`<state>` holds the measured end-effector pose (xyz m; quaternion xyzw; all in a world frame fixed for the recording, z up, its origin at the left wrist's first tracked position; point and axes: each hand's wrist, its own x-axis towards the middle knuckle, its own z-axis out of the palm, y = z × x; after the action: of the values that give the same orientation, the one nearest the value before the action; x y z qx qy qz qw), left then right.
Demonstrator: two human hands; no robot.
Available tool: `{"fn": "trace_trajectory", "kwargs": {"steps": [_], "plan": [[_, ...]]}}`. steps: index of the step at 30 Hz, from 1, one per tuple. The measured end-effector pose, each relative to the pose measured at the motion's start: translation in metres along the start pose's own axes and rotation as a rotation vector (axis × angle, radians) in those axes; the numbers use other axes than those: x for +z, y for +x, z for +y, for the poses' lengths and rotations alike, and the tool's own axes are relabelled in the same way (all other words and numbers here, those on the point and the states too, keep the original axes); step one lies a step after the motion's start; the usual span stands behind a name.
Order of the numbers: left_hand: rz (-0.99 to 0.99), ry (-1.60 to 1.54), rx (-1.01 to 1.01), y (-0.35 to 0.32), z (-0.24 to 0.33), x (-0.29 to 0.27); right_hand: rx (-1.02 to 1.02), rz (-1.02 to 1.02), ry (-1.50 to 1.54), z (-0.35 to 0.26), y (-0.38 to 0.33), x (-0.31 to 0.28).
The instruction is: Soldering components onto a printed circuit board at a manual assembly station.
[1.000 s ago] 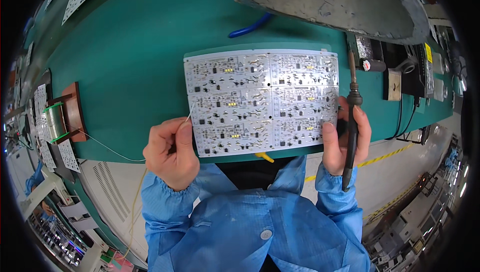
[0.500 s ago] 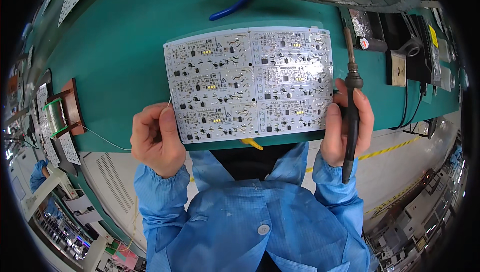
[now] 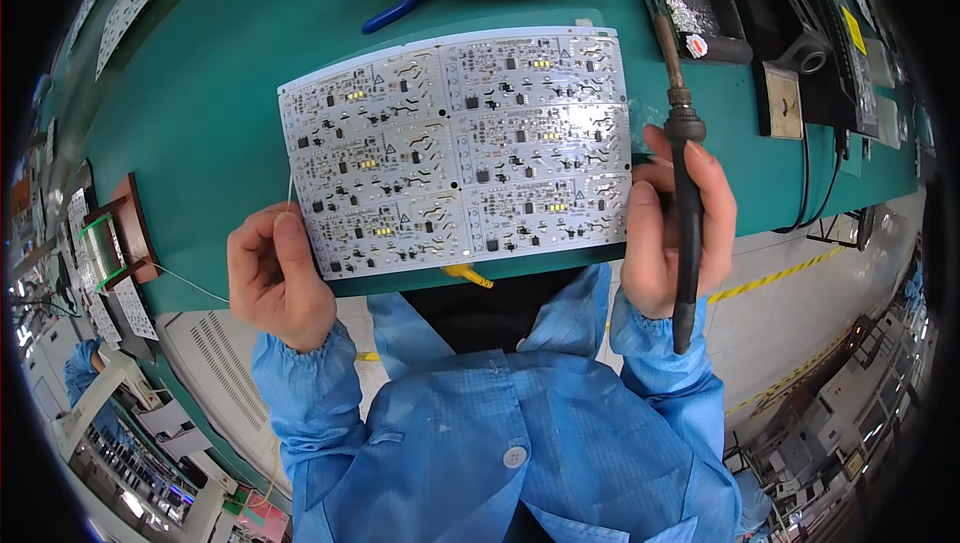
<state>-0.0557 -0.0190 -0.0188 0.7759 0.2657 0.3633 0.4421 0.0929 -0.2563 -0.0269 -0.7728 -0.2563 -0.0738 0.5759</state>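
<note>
A white panel of circuit boards, crowded with small parts, lies at a slight tilt near the table's front edge. My left hand is closed at its lower left corner. Between the thumb and fingertips it pinches thin solder wire, which stands up beside the panel's left edge. On the other side, my right hand is closed around the black handle of a soldering iron, its tip pointing away from me. The thumb and fingertips of that hand are close to the panel's right edge; whether they touch it, I cannot tell.
A solder spool on a brown stand is at the left, its wire trailing toward me. A blue-handled tool lies beyond the panel. Black soldering equipment with cables stands at the right. Something yellow pokes out below the panel.
The whole view has shifted, so table things appear farther left. The panel has turned slightly counterclockwise, and its right edge sits a little farther from my right hand. Both grips look unchanged.
</note>
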Motion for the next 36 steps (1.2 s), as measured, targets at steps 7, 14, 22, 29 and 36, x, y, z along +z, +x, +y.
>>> {"fn": "trace_trajectory", "kwargs": {"steps": [7, 14, 22, 29, 36], "plan": [[-0.267, 0.233, 0.331, 0.003, 0.054, 0.015, -0.188, -0.034, 0.08, -0.011, 0.007, -0.038], [-0.483, 0.18, 0.476, 0.005, 0.071, 0.064, -0.152, -0.22, 0.186, -0.036, 0.017, -0.051], [-0.46, 0.127, 0.438, 0.0, 0.058, 0.074, -0.159, -0.245, 0.145, -0.037, 0.021, -0.049], [-0.466, 0.144, 0.464, 0.001, 0.057, 0.073, -0.185, -0.258, 0.134, -0.038, 0.023, -0.044], [-0.454, 0.16, 0.503, 0.001, 0.056, 0.074, -0.2, -0.25, 0.12, -0.038, 0.023, -0.043]]}}
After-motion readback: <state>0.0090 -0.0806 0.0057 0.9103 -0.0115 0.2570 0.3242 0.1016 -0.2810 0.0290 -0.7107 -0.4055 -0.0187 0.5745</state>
